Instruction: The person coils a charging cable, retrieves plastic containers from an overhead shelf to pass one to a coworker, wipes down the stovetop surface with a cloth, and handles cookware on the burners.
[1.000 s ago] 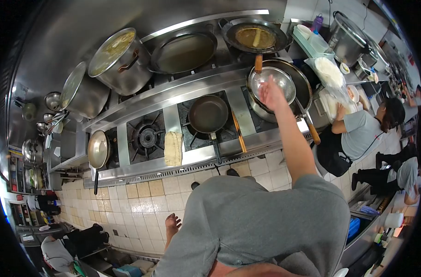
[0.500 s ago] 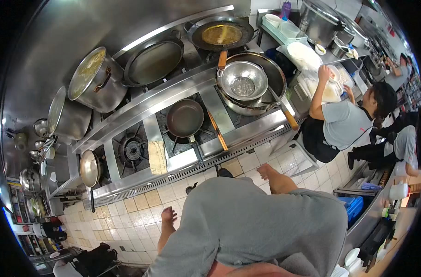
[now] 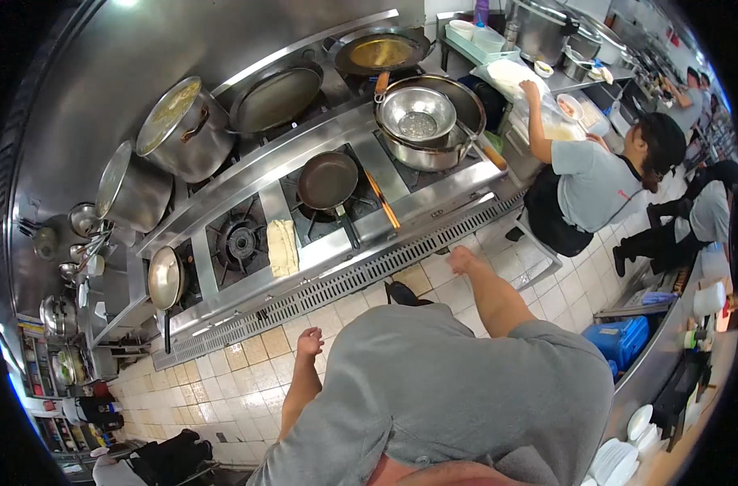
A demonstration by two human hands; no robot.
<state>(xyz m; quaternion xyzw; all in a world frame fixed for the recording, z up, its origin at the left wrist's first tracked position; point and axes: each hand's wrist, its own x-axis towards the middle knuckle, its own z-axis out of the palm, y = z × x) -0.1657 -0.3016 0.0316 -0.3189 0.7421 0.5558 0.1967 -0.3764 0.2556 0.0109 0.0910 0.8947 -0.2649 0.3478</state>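
My left hand (image 3: 310,342) hangs over the tiled floor with its fingers loosely apart and nothing in them. My right hand (image 3: 462,259) is held out in front of the stove's edge, its fingers loosely bent, with no object visible in it. Nearest to the hands on the stove are a dark frying pan (image 3: 328,180) on a burner, its handle pointing toward me, and a pair of long wooden chopsticks (image 3: 382,199) beside it. A folded cream cloth (image 3: 282,248) lies on the stove's front edge. Neither hand touches any of these.
A metal strainer (image 3: 418,114) rests over a large pot (image 3: 422,154) at the right. Behind stand a wok of yellow oil (image 3: 383,53), another wok (image 3: 277,99) and a tall stockpot (image 3: 189,134). A smaller pan (image 3: 166,278) sits left. A co-worker (image 3: 592,182) works at the right counter.
My right hand has reached forward toward the stove. My left hand has risen slightly forward and right. The view has shifted a little; the co-worker's arm has moved.
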